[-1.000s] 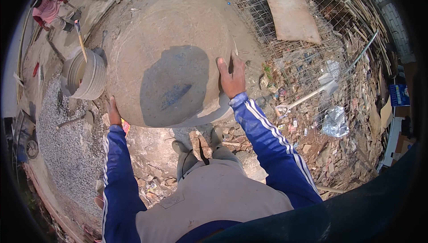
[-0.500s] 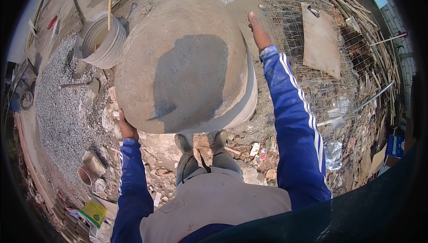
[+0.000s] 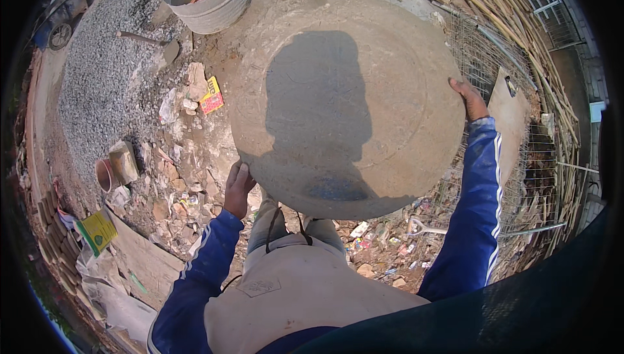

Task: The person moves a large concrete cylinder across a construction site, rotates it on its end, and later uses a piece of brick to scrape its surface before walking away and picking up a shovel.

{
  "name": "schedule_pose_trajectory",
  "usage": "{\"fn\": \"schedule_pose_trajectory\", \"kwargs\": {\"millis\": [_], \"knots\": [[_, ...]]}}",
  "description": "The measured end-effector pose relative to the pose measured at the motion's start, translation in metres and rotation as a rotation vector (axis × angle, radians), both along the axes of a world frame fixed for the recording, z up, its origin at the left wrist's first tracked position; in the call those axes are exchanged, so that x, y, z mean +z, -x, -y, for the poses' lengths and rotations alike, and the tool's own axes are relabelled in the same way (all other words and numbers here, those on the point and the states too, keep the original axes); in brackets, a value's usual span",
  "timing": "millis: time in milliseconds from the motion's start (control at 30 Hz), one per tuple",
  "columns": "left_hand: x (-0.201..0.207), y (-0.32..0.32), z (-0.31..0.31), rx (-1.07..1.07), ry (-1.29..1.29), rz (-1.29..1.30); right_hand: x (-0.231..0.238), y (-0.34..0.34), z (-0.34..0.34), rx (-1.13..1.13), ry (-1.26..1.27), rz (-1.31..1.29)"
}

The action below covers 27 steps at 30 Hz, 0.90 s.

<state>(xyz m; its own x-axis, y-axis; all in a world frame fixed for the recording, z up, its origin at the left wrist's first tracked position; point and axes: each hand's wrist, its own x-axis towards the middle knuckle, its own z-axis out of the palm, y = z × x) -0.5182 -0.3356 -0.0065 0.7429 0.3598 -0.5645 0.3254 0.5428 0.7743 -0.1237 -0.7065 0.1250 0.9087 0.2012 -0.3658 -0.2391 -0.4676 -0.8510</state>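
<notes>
A large round cement-caked drum (image 3: pixel 403 159) lies in front of me, its broad, dusty disc-like face turned up toward me. A faint circular ridge runs across that face, and a head-shaped shadow falls on it. My left hand (image 3: pixel 239 190) is closed on its near left rim, the fingers bent at the edge. On the far right side, my right hand (image 3: pixel 469 99) grips the rim, fingertips over the edge. The drum's side wall and underside are hidden, so I cannot tell whether it touches the ground.
Beyond to the left stands a grey tub (image 3: pixel 218 16) of murky water with a wooden handle in it. A hoe (image 3: pixel 149 40) lies by the gravel heap (image 3: pixel 97 74). Rubble covers the ground at left. Wire mesh (image 3: pixel 471 58), a board (image 3: pixel 508 110) and bamboo poles (image 3: pixel 546 61) lie at right.
The drum has shifted right, and its pale side wall is now out of sight. My right hand, earlier held away from it, now grips its rim. The view has swung.
</notes>
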Motion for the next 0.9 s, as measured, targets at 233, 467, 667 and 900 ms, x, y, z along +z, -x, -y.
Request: {"fn": "schedule_pose_trajectory", "kwargs": {"millis": [233, 467, 667, 900], "knots": [[-0.057, -0.086, -0.101, 0.106, 0.052, -0.011, -0.021, 0.001, 0.027, -0.158, 0.025, -0.071], [-0.138, -0.229, -0.178, -0.030, 0.166, 0.227, -0.006, 0.021, 0.021, -0.190, 0.174, 0.015], [-0.126, -0.212, -0.149, -0.191, 0.121, 0.132, 0.005, 0.062, 0.038, -0.297, 0.267, -0.003], [-0.059, -0.125, -0.124, -0.172, 0.256, 0.118, -0.001, 0.110, 0.100, -0.389, 0.389, 0.026]]}}
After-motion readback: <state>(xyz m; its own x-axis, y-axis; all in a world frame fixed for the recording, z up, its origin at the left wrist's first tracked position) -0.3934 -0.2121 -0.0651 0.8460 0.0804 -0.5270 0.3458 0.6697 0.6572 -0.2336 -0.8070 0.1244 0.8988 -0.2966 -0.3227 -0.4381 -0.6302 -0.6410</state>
